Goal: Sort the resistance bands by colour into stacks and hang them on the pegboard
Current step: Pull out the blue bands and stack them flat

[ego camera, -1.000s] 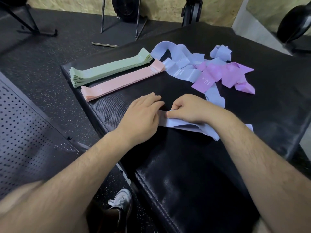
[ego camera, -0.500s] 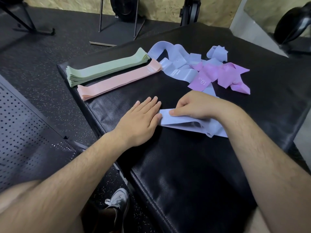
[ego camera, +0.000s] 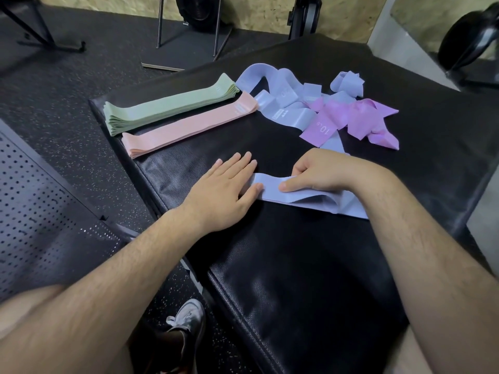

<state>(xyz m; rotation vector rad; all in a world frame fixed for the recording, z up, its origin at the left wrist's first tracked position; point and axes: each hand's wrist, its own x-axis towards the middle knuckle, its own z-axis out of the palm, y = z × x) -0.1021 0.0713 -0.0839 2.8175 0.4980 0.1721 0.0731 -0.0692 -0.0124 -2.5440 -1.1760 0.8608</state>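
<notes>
A light blue band [ego camera: 272, 188] lies on the black padded table [ego camera: 310, 265] in front of me. My left hand [ego camera: 229, 188] lies flat with straight fingers, its thumb on the band's left end. My right hand [ego camera: 321, 171] has curled fingers on the band, forefinger pressing it down and the thumb tucked at its far edge. Further back sit a stack of green bands [ego camera: 170, 105] and a stack of pink bands [ego camera: 189, 124]. To their right is a tangled heap of blue bands [ego camera: 283, 101] and purple bands [ego camera: 351, 117].
A black perforated pegboard [ego camera: 40, 211] lies low at the left, beside the table. Speckled rubber floor surrounds it. My shoe [ego camera: 186, 319] shows below the table's edge. Metal stands and gym equipment [ego camera: 189, 31] are at the back.
My left hand has flattened and slid left off the band, so more of its end shows. My right hand has shifted slightly right along the band.
</notes>
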